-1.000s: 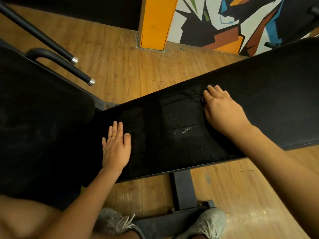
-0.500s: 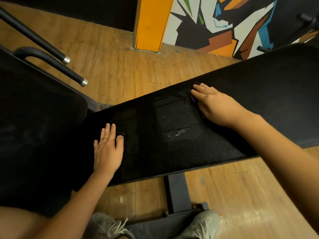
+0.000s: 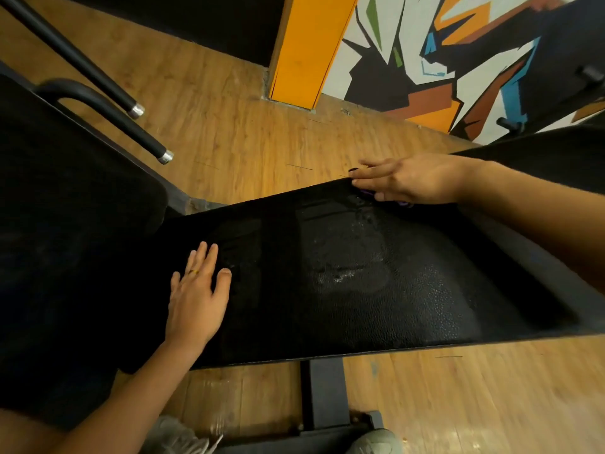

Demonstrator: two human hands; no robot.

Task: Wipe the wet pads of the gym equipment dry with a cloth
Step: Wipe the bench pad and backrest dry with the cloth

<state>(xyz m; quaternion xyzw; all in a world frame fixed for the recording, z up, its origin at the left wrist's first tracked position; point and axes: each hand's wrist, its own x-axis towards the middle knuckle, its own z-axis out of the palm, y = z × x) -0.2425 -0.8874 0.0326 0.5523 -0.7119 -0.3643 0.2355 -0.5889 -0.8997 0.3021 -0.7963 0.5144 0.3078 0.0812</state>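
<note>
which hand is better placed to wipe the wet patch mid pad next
Right, probably. The right hand presses the purple cloth at the bench pad's far edge, right beside the wet patch; the left hand lies flat on the pad, without a cloth.

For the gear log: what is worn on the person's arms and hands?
No sleeves, gloves or wristbands are in view. The left hand wears a thin gold-coloured ring on one finger; the right hand shows no ring.

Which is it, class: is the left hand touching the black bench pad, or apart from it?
Touching. The head view shows the left hand lying flat, palm down, on the bench pad, with no gap visible.
</note>
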